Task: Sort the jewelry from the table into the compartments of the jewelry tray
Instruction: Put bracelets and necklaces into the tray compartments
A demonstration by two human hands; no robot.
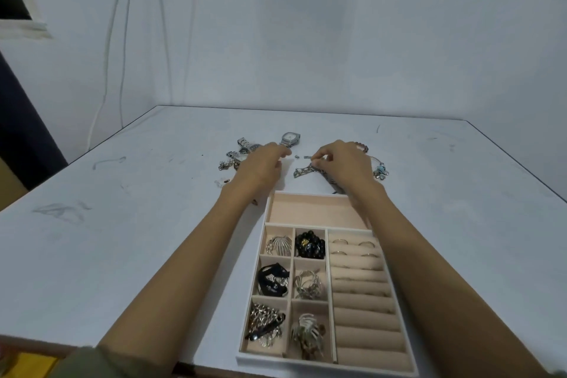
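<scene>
- Pinching w/ right hand [340,163]: thumb + fingertips closed on a small silver bit at the upper end of the silver chain [302,172]. Rest of chain lies on the table [153,224], partly under the hand.
- Left hand [264,164]: fingers curled down over the loose pile, tips just beside the watch [290,139]. Can't tell if it has hold of anything.
- Unsorted, all beyond the tray's far edge: chain, watch, metal link pieces [245,144] by left hand, bead bracelet [362,147] + blue-charm piece [381,170] behind/right of right hand. A few tiny bits too small to ID.
- Jewelry tray [264,360], nearest the person: six small compartments [292,279] each hold sth. Ring rolls [365,301] carry approx. four rings [366,244] in the far rows, rest bare. Long far compartment [316,210] empty.
- Est.: well past halfway. Chain prob. next in, long compartment the likely slot.
</scene>
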